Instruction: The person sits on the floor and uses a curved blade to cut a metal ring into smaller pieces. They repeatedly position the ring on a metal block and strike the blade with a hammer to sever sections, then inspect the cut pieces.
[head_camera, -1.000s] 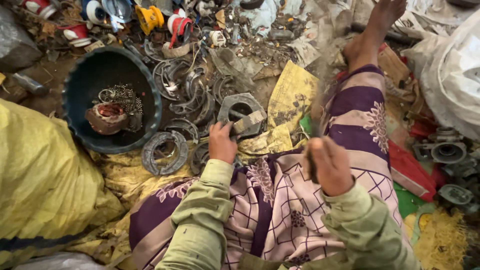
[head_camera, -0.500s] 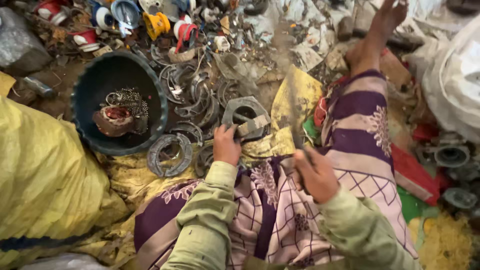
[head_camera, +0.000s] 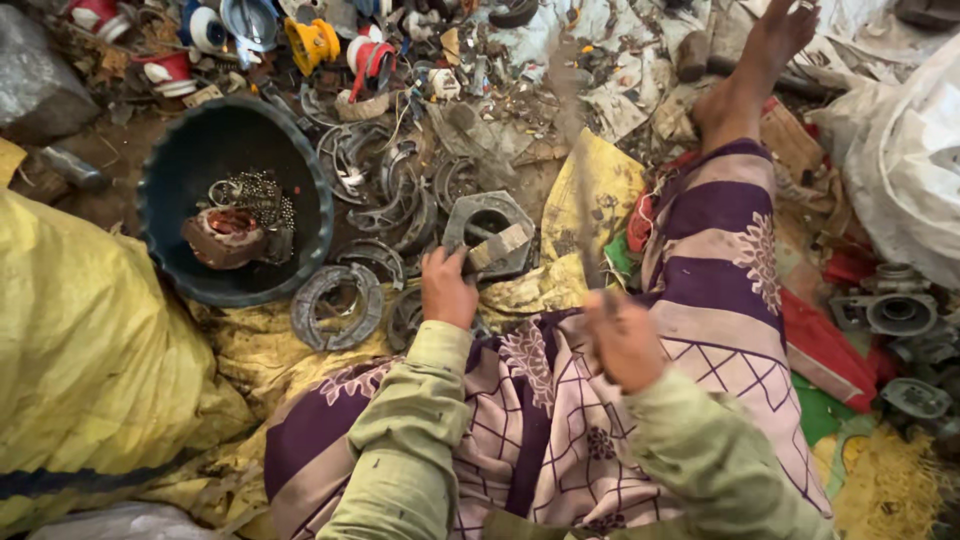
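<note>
On bare, dusty ground strewn with scrap, a person sits with legs stretched forward under a purple and cream patterned cloth (head_camera: 700, 300), one bare foot (head_camera: 770, 50) reaching into the litter at the top. The largest shapes flank the lap: a bulging yellow woven sack (head_camera: 90, 360) on the left and a white sack (head_camera: 910, 150) at the right edge. A crumpled yellow sheet (head_camera: 590, 200), soiled and creased, lies under the work in front.

Left of centre sits a round dark basin (head_camera: 165, 200) of worn plastic; inside it lie a rust-red wound coil (head_camera: 225, 235) and a tangle of small beaded metal pieces (head_camera: 260, 195). Around the basin, grey curved metal rings and half-rings (head_camera: 340, 305) lie scattered, dull and grimy. Farther up the ground is a jumble of red, white, yellow and blue plastic parts (head_camera: 310, 40). Grey cast housings (head_camera: 900, 315) rest at the right.

The left hand (head_camera: 447, 290), in an olive-green sleeve (head_camera: 400, 440), is closed on a flat strip that lies across a grey hexagonal metal frame (head_camera: 490, 230) with a round opening, set on the yellow sheet just beyond the knees. The right hand (head_camera: 622, 340) is raised over the lap and blurred; it is curled around a thin dark tool (head_camera: 590, 270) that points up toward the frame, too smeared to tell its kind.
</note>
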